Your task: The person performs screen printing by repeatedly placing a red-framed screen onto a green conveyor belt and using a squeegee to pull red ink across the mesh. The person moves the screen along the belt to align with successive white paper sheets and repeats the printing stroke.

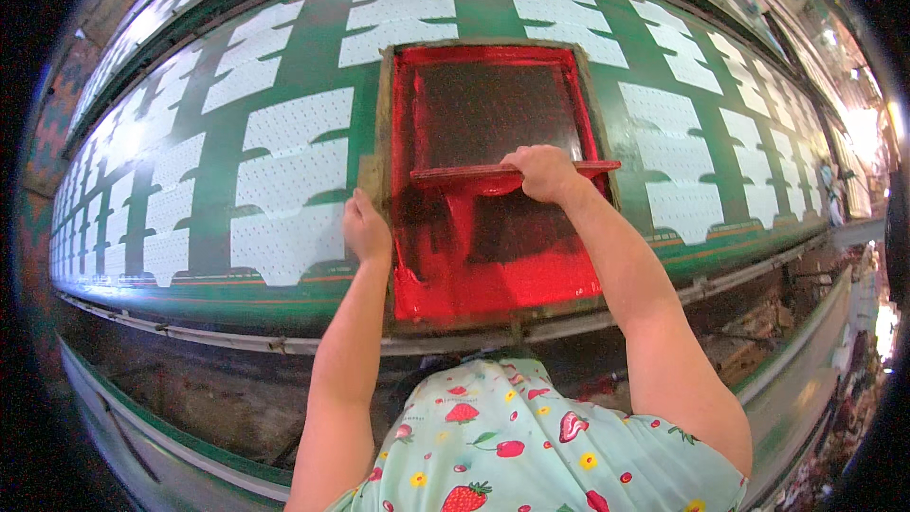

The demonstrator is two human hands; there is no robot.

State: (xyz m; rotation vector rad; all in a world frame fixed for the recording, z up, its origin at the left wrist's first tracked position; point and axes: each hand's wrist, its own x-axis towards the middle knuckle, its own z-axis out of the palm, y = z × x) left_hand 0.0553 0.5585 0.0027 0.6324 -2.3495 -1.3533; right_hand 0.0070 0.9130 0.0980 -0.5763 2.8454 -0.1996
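Wooden-framed mesh screen [493, 104] glossy with wet red ink, wooden squeegee [474, 173], matt white cloth pieces [284, 180].

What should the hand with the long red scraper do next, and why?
Probably pull the squeegee toward the body. The right hand grips it midway down the screen frame, red ink lies pooled nearer the body, and the left hand steadies the frame's left edge.
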